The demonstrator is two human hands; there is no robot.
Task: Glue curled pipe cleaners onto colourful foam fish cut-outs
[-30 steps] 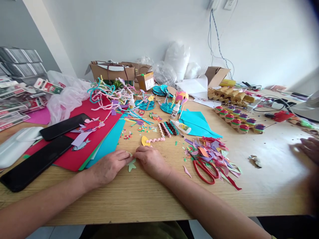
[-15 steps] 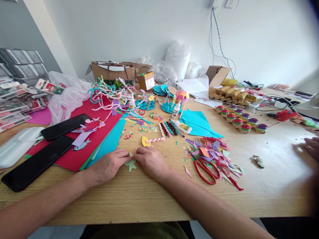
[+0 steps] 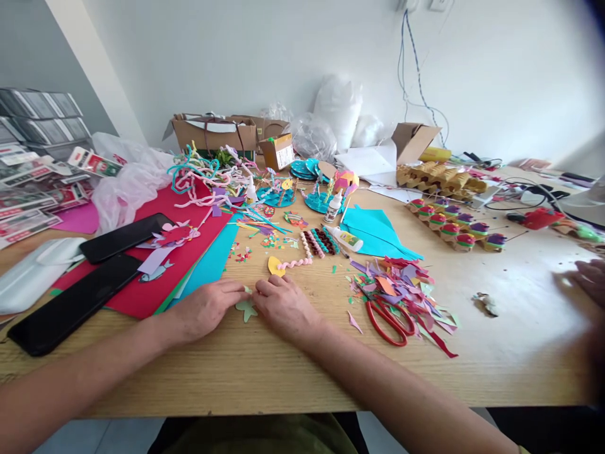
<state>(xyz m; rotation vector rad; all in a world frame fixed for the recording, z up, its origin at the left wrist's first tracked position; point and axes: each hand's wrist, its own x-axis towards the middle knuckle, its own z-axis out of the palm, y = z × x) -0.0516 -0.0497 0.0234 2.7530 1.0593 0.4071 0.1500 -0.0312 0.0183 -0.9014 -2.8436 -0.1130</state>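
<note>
A pale green paper star (image 3: pixel 246 308) lies on the wooden table between my two hands. My left hand (image 3: pixel 213 309) pinches its upper left part, with the fingers pressed together. On the other side, my right hand (image 3: pixel 282 308) is closed, its fingertips at the star's upper right edge; the exact grip is partly hidden. Just beyond my right hand rests a yellow paper piece (image 3: pixel 275 266) joined to a twisted pink pipe cleaner (image 3: pixel 297 263). Several coiled pipe cleaners (image 3: pixel 320 243) lie in a row behind it, beside a glue bottle (image 3: pixel 348 239).
Red-handled scissors (image 3: pixel 390 323) lie by a heap of paper scraps (image 3: pixel 406 284) at right. Coloured sheets (image 3: pixel 189 252) and two black phones (image 3: pixel 75 306) are at left. A painted egg carton (image 3: pixel 454 224) stands further right. Another person's hand (image 3: pixel 590 280) shows at the right edge.
The star has turned slightly and moved up a little between my fingers. My fingertips have drawn slightly apart. The view has shifted a little.
</note>
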